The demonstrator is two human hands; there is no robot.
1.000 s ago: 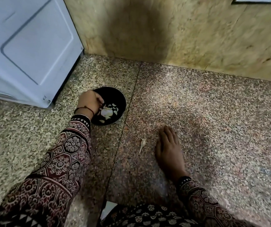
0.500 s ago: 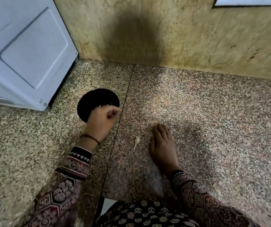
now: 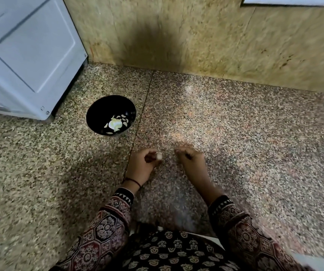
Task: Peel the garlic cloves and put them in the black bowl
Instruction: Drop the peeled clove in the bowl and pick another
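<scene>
Speckled stone floor (image 3: 235, 133) is filling most of what I am seeing, and it is meeting a mottled beige wall (image 3: 196, 36) along the top. I am picking out a white appliance (image 3: 30, 55) standing in the upper left corner.

Just beside that appliance's lower corner, the black bowl (image 3: 98, 108) is sitting upright on the floor. Pale garlic pieces (image 3: 115, 124) are lying in its bottom, bunched toward the side nearer the person.

Nearer the camera, and well apart from the bowl, both hands are hovering low over the floor, close together but not touching. The left hand (image 3: 142, 163) is curling its fingers inward and pinching a small pale garlic clove (image 3: 159, 155) at the fingertips, with the clove poking out toward the other hand. A dark thread (image 3: 132, 180) is circling that wrist.

The right hand (image 3: 192, 161) is showing me its back, with the fingers bent down and in. It is blurring at the tips, so I am not able to tell whether it is holding anything.

Patterned sleeves (image 3: 106, 227) are covering both forearms, running down to the bottom edge.
</scene>
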